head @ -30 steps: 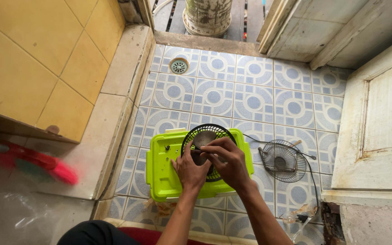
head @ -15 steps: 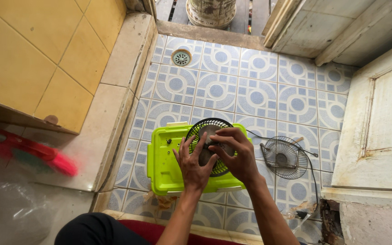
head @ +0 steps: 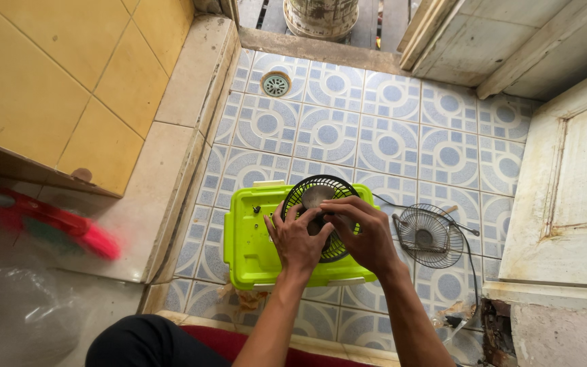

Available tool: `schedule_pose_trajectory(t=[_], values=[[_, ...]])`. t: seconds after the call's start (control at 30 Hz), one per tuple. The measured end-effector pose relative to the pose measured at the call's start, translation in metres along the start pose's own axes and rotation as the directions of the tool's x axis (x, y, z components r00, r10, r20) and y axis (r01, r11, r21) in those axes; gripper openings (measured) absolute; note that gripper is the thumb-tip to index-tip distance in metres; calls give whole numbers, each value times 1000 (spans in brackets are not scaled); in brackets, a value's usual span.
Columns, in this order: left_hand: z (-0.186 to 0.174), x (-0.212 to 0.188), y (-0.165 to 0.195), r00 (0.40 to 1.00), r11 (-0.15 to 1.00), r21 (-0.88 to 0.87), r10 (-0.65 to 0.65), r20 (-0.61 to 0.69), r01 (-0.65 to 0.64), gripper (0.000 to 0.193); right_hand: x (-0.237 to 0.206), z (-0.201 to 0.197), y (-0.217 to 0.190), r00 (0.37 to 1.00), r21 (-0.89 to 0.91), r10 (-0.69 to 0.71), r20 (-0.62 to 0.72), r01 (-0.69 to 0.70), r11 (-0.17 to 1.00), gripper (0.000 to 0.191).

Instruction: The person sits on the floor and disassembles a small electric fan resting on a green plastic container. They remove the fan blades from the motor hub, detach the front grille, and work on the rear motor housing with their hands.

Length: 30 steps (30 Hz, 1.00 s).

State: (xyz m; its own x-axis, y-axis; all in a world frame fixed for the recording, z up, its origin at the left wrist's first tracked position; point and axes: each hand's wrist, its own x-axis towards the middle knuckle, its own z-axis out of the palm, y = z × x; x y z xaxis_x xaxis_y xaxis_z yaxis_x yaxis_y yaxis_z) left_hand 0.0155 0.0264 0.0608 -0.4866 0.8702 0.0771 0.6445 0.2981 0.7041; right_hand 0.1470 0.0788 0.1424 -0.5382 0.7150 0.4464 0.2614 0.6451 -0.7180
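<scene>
Head view, looking down. My left hand (head: 298, 238) and right hand (head: 361, 231) are both on a small black fan (head: 317, 204) with a round wire grille, lying face-up on a lime-green plastic box (head: 253, 251). Left hand's fingers (head: 281, 217) are spread over the grille's lower left, palm down on it. Right hand's fingers (head: 338, 207) are curled and pinching at the fan's centre, near the hub; what exactly is pinched I cannot tell, too small and covered. Grey fan blades show through the top of the grille.

The green box sits on the blue-and-white patterned floor tiles (head: 388, 143), near the raised tiled curb (head: 185, 129) on the left. 1 loose wire grille (head: 431, 236) lies on the floor just right of the box, apart from my right hand, with a thin black cord (head: 471, 261) running past it. Round floor drain (head: 275, 84) is well up the floor. Blurry red broom (head: 56, 228) at far left.
</scene>
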Motion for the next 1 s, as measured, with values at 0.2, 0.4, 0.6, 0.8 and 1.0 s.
schedule_pose_trajectory(t=[0.2, 0.4, 0.6, 0.8, 1.0], values=[[-1, -1, 2, 1000, 1000, 20, 19, -17, -19, 38, 1, 6, -4, 996, -31, -39, -76, 37, 999, 29], [-7, 1, 7, 1000, 999, -33, -1, -8, 1, 40, -2, 1, -5, 991, -89, 116, -65, -121, 989, 33], [-6, 1, 6, 1000, 999, -39, -17, -2, 17, 42, 0, -1, -1, 1000, 65, 27, 14, -27, 998, 37], [-3, 0, 2, 1000, 1000, -18, 0, -20, -1, 37, 0, 4, 0, 996, -18, -70, -59, 69, 997, 32], [-6, 0, 4, 1000, 997, -77, -6, -30, 3, 40, -1, 3, -1, 990, -42, 122, -64, -125, 991, 38]])
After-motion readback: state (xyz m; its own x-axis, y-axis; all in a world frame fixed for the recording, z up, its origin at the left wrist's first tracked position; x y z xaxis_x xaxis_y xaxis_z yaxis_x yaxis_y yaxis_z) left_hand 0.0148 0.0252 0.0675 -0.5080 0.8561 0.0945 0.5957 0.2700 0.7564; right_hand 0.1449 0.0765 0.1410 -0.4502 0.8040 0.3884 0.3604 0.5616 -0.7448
